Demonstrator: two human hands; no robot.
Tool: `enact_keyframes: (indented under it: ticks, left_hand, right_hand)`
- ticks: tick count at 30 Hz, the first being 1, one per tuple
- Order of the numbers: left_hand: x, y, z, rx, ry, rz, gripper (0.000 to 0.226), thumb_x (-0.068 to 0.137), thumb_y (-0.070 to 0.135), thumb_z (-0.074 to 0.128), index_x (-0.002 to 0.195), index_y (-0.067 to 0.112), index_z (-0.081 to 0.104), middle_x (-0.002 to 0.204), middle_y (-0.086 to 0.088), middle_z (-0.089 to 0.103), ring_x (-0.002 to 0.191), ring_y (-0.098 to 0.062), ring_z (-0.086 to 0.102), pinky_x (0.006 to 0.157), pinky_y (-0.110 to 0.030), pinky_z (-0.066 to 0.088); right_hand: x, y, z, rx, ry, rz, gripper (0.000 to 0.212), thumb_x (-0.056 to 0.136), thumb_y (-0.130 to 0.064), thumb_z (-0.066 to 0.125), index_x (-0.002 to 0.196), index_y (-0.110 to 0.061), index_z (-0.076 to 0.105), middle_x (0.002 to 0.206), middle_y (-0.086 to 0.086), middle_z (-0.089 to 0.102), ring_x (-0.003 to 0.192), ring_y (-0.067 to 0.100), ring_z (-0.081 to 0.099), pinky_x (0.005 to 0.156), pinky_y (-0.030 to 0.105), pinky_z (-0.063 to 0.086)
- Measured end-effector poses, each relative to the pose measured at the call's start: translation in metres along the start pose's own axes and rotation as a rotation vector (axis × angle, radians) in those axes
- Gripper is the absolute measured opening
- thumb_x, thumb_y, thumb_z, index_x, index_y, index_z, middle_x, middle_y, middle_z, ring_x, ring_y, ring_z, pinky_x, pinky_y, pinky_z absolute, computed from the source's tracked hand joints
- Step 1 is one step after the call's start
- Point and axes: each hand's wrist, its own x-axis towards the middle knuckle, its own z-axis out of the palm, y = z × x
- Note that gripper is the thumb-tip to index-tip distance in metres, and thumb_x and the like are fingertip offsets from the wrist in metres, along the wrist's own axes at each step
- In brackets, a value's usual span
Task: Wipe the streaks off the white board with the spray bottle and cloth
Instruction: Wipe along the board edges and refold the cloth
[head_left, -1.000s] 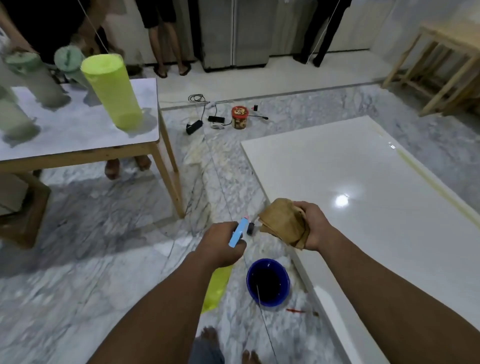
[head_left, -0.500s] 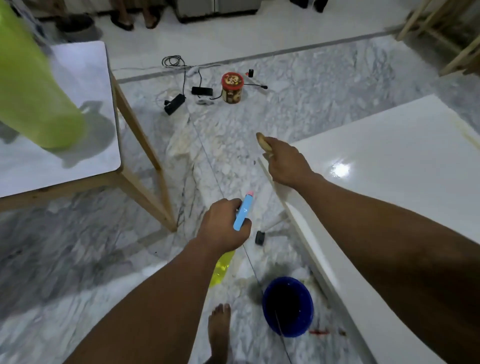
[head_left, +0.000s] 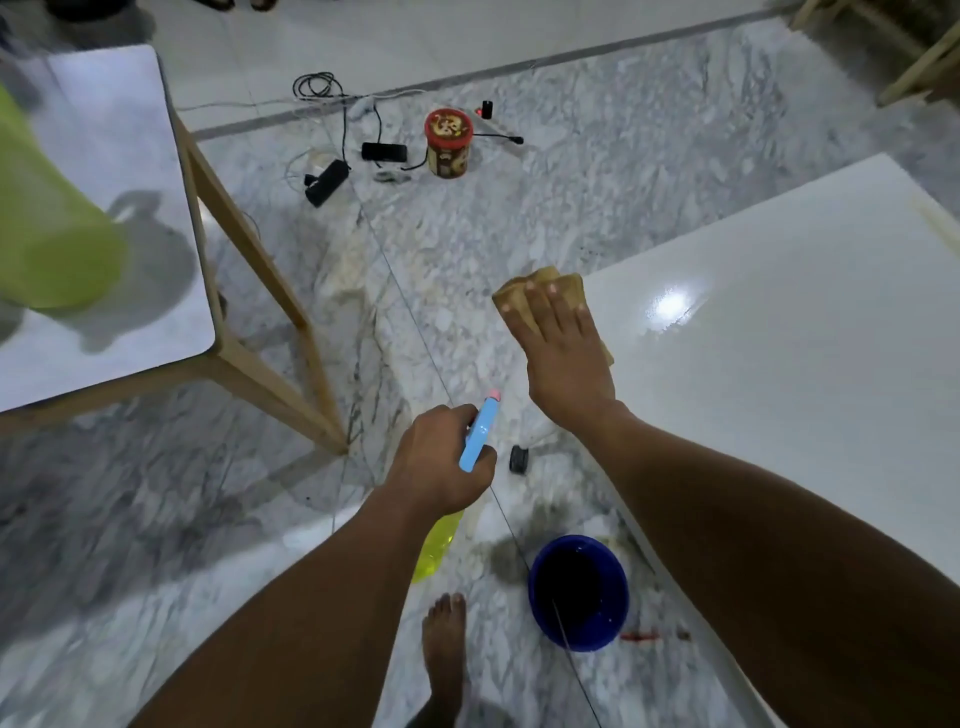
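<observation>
Cloth (head_left: 563, 283) — under right hand (head_left: 563, 358), fingers (head_left: 537, 312) flat and together, at left corner of board (head_left: 779, 353), which stretches frame-right; left hand (head_left: 441, 467) grips spray bottle (head_left: 480, 434).

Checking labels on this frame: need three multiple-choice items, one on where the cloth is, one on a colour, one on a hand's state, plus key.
1. Where is the cloth? A in the left hand; B under the right hand at the corner of the white board; C draped over the spray bottle.
2. Colour of the spray bottle's trigger head? A orange; B black; C light blue.
3. Left hand's state? A grip closed round the spray bottle; B flat, empty; C pinching the cloth.
Key: 1 B, flat fingers press it there; 2 C, blue shows above the fist; 3 A, fingers curl round it.
</observation>
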Motion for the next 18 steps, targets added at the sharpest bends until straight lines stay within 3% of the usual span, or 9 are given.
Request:
enact_keyframes:
  ticks: [5, 11, 15, 18]
  left_hand:
    - [-0.020, 0.011, 0.015, -0.006, -0.027, 0.025, 0.015, 0.083, 0.020, 0.064, 0.077, 0.011, 0.054, 0.064, 0.002, 0.045, 0.054, -0.016, 0.042, 0.051, -0.027, 0.029]
    - [-0.066, 0.041, 0.041, 0.007, -0.053, 0.048, 0.019, 0.082, 0.027, 0.062, 0.087, 0.009, 0.065, 0.070, -0.001, 0.053, 0.064, -0.026, 0.054, 0.052, -0.028, 0.034]
    - [-0.103, 0.064, 0.065, 0.008, -0.039, 0.048, 0.012, 0.085, 0.019, 0.064, 0.089, 0.008, 0.066, 0.072, -0.004, 0.055, 0.066, -0.030, 0.055, 0.056, -0.031, 0.036]
    - [-0.139, 0.080, 0.090, 0.003, -0.020, 0.036, 0.021, 0.081, 0.026, 0.059, 0.089, 0.008, 0.066, 0.074, -0.006, 0.059, 0.068, -0.032, 0.058, 0.059, -0.032, 0.039]
  right_hand:
    - [-0.054, 0.008, 0.009, -0.080, 0.019, -0.058, 0.078, 0.084, 0.000, 0.052, 0.157, -0.014, 0.028, 0.167, 0.013, 0.017, 0.154, 0.036, 0.012, 0.122, 0.056, 0.018]
    - [-0.142, 0.018, 0.004, -0.075, 0.020, -0.075, 0.076, 0.084, -0.001, 0.050, 0.156, -0.011, 0.030, 0.166, 0.014, 0.018, 0.154, 0.036, 0.013, 0.121, 0.057, 0.020]
    - [-0.201, 0.027, 0.005, -0.061, 0.009, -0.089, 0.071, 0.089, -0.003, 0.047, 0.157, -0.011, 0.028, 0.167, 0.014, 0.016, 0.154, 0.036, 0.011, 0.121, 0.057, 0.020]
    - [-0.241, 0.030, 0.005, -0.063, 0.013, -0.079, 0.071, 0.090, -0.005, 0.050, 0.157, -0.011, 0.028, 0.167, 0.015, 0.016, 0.154, 0.036, 0.011, 0.122, 0.057, 0.020]
